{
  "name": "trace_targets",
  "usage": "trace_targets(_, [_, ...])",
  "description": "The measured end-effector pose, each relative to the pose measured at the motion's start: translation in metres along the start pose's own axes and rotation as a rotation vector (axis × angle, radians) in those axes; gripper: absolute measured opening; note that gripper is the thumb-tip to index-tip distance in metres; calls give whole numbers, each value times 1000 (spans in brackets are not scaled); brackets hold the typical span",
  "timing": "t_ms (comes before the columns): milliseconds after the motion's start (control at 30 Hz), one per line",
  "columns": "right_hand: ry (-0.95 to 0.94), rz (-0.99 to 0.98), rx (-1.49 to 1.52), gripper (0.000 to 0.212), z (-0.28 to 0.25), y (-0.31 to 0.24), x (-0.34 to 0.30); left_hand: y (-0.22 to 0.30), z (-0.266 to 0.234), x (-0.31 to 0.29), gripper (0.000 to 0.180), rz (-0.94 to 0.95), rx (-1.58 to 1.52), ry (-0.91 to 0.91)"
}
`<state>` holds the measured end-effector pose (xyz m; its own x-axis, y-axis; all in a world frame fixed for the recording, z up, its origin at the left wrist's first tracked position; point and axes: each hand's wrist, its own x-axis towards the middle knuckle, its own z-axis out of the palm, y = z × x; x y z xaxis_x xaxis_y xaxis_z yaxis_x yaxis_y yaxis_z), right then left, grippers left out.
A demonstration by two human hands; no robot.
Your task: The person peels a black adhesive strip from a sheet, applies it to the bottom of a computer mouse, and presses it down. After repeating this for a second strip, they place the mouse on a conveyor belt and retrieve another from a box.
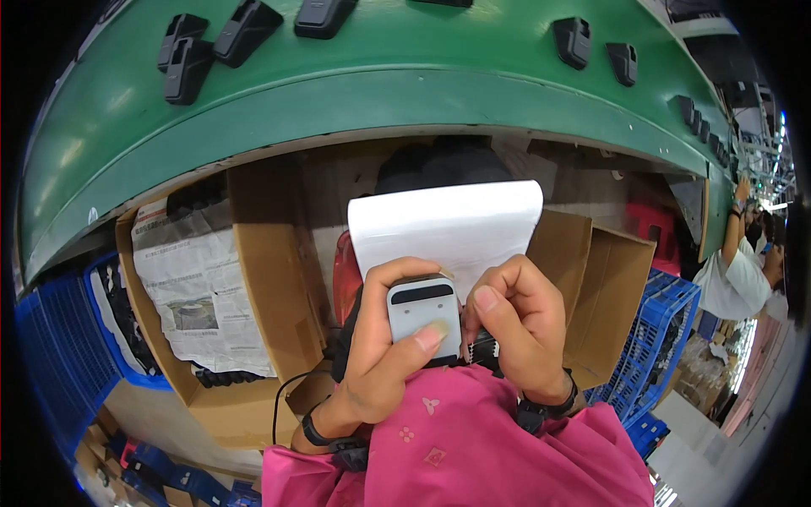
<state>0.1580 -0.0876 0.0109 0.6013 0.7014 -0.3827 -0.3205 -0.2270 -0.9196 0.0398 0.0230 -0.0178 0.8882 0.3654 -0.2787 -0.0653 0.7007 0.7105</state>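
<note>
My left hand (384, 346) is wrapped round a small light-grey device (405, 319) with rounded corners and a black band along its top end. The thumb lies across the device's face. Close beside its right edge is my right hand (522, 325), with thumb and forefinger pinched together. Whatever is between those fingertips is hidden. A small dark piece with a pale toothed edge (481, 349) shows just below the right fingers. Behind both hands a large white sheet (448, 215) stands with its far edge curled over.
Beyond the sheet runs a green table (473, 51) bearing several black holders (187, 70). An open cardboard box (253, 279) lined with newspaper (182, 287) stands left; another carton (604, 296) and a blue crate (650, 338) stand right. A co-worker (735, 275) is at far right.
</note>
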Motion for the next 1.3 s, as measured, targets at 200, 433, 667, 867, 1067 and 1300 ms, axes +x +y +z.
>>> trace_targets(200, [227, -114, -135, 14, 1, 1, 16, 16, -29, 5, 26, 190, 259, 252])
trace_targets(433, [642, 83, 232, 57, -114, 7, 76, 44, -163, -4, 34, 380, 137, 902])
trace_targets(667, [590, -148, 446, 34, -205, 33, 136, 32, -377, 0, 45, 284, 502, 1357])
trace_targets(867, [741, -134, 339, 31, -199, 30, 143, 75, -519, -7, 35, 250, 1478, 1472])
trace_targets(1067, [795, -119, 201, 32, -225, 35, 147, 51, -574, 12, 17, 223, 1555, 1360])
trace_targets(1300, [815, -119, 216, 32, -216, 31, 146, 69, -571, -10, 16, 523, 1933, 954])
